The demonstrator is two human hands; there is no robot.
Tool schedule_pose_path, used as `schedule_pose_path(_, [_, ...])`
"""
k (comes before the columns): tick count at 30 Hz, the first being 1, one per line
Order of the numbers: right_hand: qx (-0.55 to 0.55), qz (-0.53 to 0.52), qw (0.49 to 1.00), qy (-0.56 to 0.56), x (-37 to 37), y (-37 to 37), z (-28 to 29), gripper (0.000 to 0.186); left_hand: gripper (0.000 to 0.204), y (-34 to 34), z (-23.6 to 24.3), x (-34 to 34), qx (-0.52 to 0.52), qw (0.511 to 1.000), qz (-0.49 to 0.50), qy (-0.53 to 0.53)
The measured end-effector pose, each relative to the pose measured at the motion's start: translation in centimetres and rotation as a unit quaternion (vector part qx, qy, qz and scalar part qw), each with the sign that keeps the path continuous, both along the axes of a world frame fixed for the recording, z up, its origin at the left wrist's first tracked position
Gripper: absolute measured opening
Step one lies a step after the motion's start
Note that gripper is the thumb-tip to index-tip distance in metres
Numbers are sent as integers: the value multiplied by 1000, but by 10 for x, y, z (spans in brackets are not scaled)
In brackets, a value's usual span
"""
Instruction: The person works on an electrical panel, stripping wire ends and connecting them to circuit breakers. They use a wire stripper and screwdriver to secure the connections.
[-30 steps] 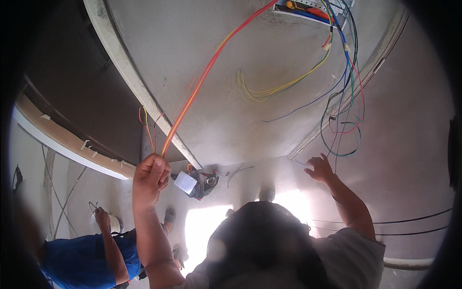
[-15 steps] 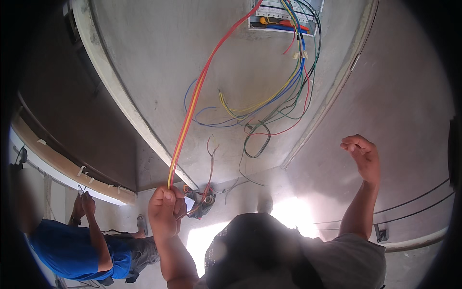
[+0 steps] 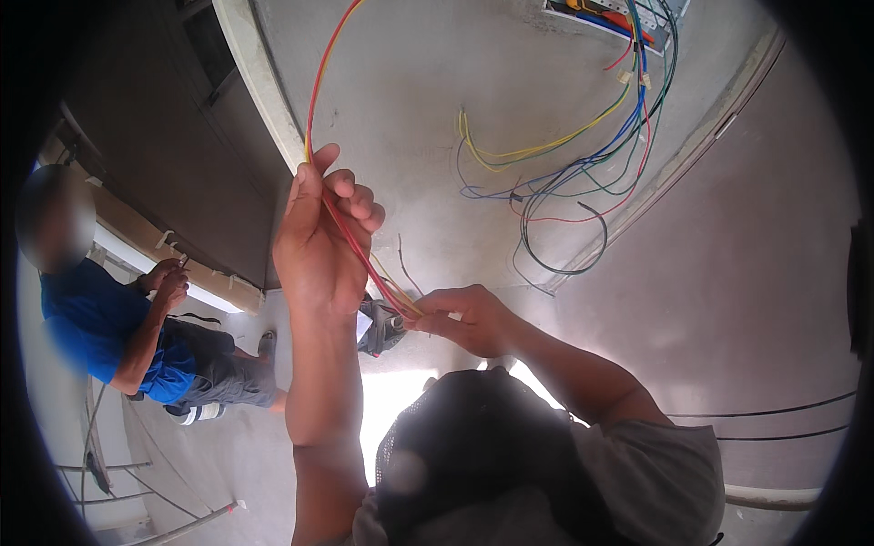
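Observation:
A bundle of red and yellow wires (image 3: 310, 118) runs down from the top of the view into my left hand (image 3: 323, 237). That hand is raised with the palm showing, the thumb pressing the wires against the fingers. From there the wires slant across the palm to my right hand (image 3: 464, 320), which pinches them near their lower ends. Several loose blue, yellow, green, black and red wires (image 3: 596, 164) hang from an open electrical panel box (image 3: 601, 16) at the top right, apart from both hands.
A grey wall (image 3: 401, 82) lies ahead, bounded by a pale edge on the left. A person in a blue shirt (image 3: 100, 309) stands at the left, holding a small object. A dark bag-like item (image 3: 387, 337) sits on the floor behind my hands. Black cables (image 3: 774, 415) run along the right.
My left hand has moved up along the red and yellow wires. My right hand has come in from the right and taken hold of their lower part. The view has shifted leftward.

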State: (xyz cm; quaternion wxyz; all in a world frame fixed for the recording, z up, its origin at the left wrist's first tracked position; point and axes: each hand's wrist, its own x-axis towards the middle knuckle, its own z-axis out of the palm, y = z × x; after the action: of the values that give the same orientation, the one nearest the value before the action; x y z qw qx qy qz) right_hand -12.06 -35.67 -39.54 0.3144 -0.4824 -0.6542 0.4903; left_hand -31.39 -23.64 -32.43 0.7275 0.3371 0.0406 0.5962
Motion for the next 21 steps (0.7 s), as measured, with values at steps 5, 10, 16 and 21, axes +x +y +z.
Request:
schedule_pose_path(5, [-7,-14,996,90,-17,21,20,27,57,-23,-107,-25,108,968,68,217])
schedule_pose_path(10, [-91,-5,980,180,-33,45,40,35,51,-88,-206,-33,144,946,-45,287])
schedule_pose_path(16, [-113,37,972,202,-48,62,42,34,38,-129,-190,-28,-26,977,56,202])
schedule_pose_path(21, [-2,54,985,164,-40,54,28,32,36,-131,-175,-48,-20,972,55,228])
